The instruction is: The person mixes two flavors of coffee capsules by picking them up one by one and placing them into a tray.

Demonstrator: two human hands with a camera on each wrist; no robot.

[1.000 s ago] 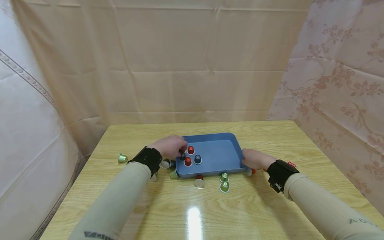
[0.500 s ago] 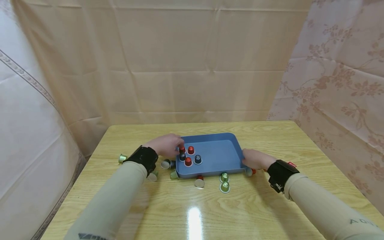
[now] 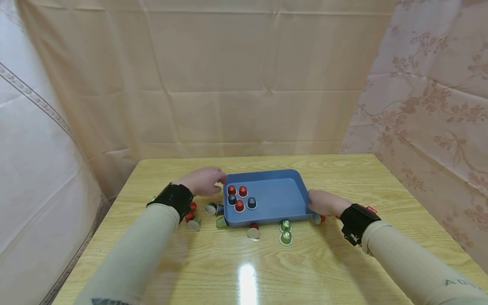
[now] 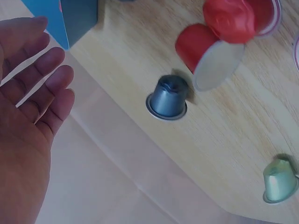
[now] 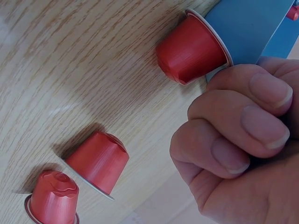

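Observation:
A blue rectangular tray (image 3: 278, 199) lies on the table with red coffee capsules (image 3: 239, 206) and dark blue coffee capsules (image 3: 251, 203) standing in its left part. My left hand (image 3: 203, 181) hovers at the tray's left rim, fingers relaxed and holding nothing; the left wrist view shows the same hand (image 4: 30, 107) beside the tray's corner (image 4: 79, 21). At the right rim, my right hand (image 3: 325, 202) grips the tray's edge. Its fingers (image 5: 224, 119) are curled in the right wrist view, with the thumb's contact hidden. A red capsule (image 5: 191, 49) lies against the tray there.
Green capsules (image 3: 285, 238) stand before the tray, near a tipped red capsule (image 3: 253, 231). Left of the tray lie dark capsules (image 3: 211, 208), red ones (image 3: 189, 216) and a green one (image 3: 194, 224). More red capsules (image 5: 100, 163) sit right of the tray.
The left hand has let go of a dark blue capsule, then a red one, both now standing at the tray's left side, and has drawn back left. The right hand has stayed put.

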